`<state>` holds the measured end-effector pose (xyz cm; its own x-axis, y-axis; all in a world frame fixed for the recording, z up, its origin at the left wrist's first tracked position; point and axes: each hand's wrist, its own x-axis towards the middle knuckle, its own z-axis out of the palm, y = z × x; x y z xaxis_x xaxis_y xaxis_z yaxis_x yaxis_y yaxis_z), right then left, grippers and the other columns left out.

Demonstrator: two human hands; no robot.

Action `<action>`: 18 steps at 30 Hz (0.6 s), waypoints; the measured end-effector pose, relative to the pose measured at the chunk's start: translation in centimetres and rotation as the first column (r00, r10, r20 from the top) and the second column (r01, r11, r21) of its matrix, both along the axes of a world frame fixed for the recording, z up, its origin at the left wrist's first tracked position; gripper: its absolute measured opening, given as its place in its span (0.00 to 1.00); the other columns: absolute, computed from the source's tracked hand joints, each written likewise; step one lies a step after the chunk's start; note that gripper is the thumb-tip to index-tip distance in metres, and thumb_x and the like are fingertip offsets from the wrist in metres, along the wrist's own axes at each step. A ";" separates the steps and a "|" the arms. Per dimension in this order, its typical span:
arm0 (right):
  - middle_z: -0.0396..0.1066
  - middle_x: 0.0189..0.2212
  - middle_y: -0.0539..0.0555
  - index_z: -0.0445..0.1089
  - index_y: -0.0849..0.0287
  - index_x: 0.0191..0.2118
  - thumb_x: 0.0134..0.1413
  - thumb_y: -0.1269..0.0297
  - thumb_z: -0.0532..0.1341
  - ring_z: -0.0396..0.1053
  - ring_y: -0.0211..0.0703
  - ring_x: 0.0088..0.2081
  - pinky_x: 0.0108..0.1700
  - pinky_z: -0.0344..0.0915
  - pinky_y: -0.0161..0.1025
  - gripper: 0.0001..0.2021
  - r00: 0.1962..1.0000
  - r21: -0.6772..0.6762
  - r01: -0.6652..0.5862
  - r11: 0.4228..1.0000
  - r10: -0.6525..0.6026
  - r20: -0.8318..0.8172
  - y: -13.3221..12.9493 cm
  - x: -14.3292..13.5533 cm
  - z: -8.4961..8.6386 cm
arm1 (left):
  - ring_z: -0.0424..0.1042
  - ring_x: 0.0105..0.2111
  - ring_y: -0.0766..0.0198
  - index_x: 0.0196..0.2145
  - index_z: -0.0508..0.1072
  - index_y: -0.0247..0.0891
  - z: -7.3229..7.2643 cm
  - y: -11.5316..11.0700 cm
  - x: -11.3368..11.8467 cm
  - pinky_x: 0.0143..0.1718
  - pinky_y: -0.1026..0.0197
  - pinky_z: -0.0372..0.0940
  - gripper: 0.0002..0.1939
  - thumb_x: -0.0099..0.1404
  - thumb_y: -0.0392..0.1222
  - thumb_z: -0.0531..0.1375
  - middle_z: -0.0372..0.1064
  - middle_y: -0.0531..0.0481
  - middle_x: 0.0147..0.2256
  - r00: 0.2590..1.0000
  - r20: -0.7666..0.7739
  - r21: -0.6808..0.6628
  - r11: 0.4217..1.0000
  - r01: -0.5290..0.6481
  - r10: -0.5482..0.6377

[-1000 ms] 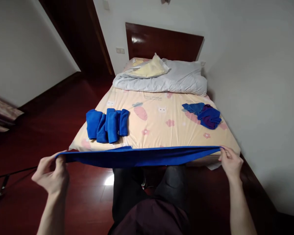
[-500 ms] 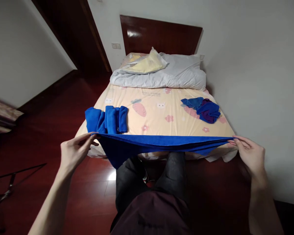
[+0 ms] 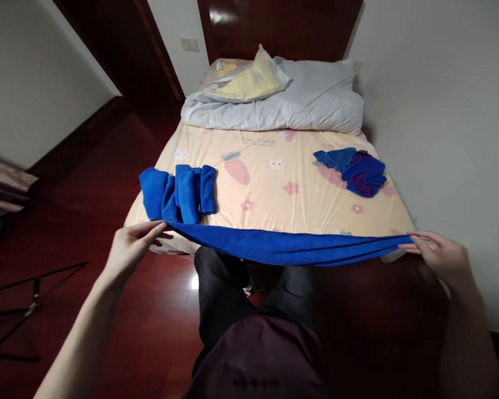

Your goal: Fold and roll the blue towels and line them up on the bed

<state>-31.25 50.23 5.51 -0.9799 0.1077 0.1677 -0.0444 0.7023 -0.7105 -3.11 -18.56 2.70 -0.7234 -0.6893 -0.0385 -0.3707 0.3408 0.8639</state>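
A blue towel hangs stretched between my two hands, just in front of the bed's near edge. My left hand pinches its left corner, and my right hand pinches the right end. Beyond the left hand, several folded blue towels lie side by side on the bed. At the right of the bed is a crumpled heap of blue and purple cloths.
The bed has a patterned yellow sheet, with a grey quilt and a yellow pillow near the headboard. A black metal stand is on the floor at left. A wall runs along the right.
The towel has swung out; its hanging left corner no longer droops, and its broad side shows. My right hand has shifted a little to the right. The view has tilted down.
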 end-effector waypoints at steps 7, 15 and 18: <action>0.78 0.23 0.55 0.76 0.63 0.34 0.63 0.84 0.64 0.78 0.39 0.24 0.34 0.76 0.33 0.11 0.974 -0.249 0.090 0.964 -0.033 0.224 -5.2 -9.9 -0.7 | 0.83 0.35 0.58 0.39 0.83 0.29 -1.4 -1.1 -12.8 0.37 0.62 0.76 0.11 0.70 0.43 0.71 0.82 0.44 0.33 0.986 -0.068 0.214 0.963 0.165 -0.154; 0.82 0.45 0.70 0.76 0.80 0.49 0.66 0.83 0.61 0.81 0.32 0.40 0.54 0.72 0.40 0.09 0.966 -0.394 0.045 0.918 -0.140 -0.216 -8.8 -22.2 -1.7 | 0.81 0.54 0.55 0.58 0.74 0.15 2.3 -3.3 -25.7 0.52 0.58 0.73 0.24 0.74 0.40 0.64 0.82 0.35 0.52 0.928 -0.366 0.222 0.962 0.158 -0.068; 0.82 0.50 0.71 0.74 0.81 0.51 0.65 0.82 0.61 0.82 0.40 0.49 0.53 0.71 0.42 0.11 0.938 -0.409 -0.038 0.912 -0.109 -0.329 -8.1 -24.3 -2.4 | 0.77 0.61 0.52 0.61 0.71 0.16 2.7 -3.9 -26.7 0.56 0.58 0.71 0.23 0.77 0.39 0.59 0.78 0.35 0.58 0.881 -0.469 0.231 0.954 0.192 -0.064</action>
<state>-55.59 42.12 3.07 -0.8654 0.2710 0.4214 -0.3132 0.3639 -0.8772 -29.83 -22.47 5.37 -0.7868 -0.5995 0.1467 0.1121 0.0950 0.9891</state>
